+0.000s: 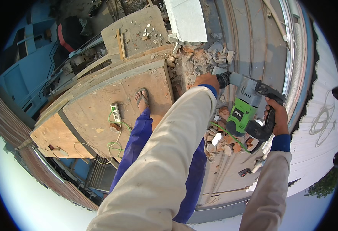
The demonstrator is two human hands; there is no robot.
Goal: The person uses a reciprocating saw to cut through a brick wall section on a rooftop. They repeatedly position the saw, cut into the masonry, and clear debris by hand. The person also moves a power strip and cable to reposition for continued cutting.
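A green and grey RYU demolition hammer (242, 108) lies across my view over a broken wall top. My left hand (207, 81) is closed around the black front grip by its nose. At the other end my right hand (279, 118) wraps the black rear handle. The chisel is mostly hidden behind my left hand and sleeve. Cracked brick and mortar (190, 62) surround the nose, against the cut end of a white block-like wall section (189, 23). More brick rubble (226, 144) lies beneath the hammer body, where its green cord (229, 135) runs.
My sandalled foot (142, 99) stands on a plywood platform (99, 115), near a white power strip (115, 112) with trailing cables. Beyond the platform edge the level drops. A debris-strewn board (140, 29) is at the top. Right are metal rails (289, 57) and pale corrugated roofing (304, 135).
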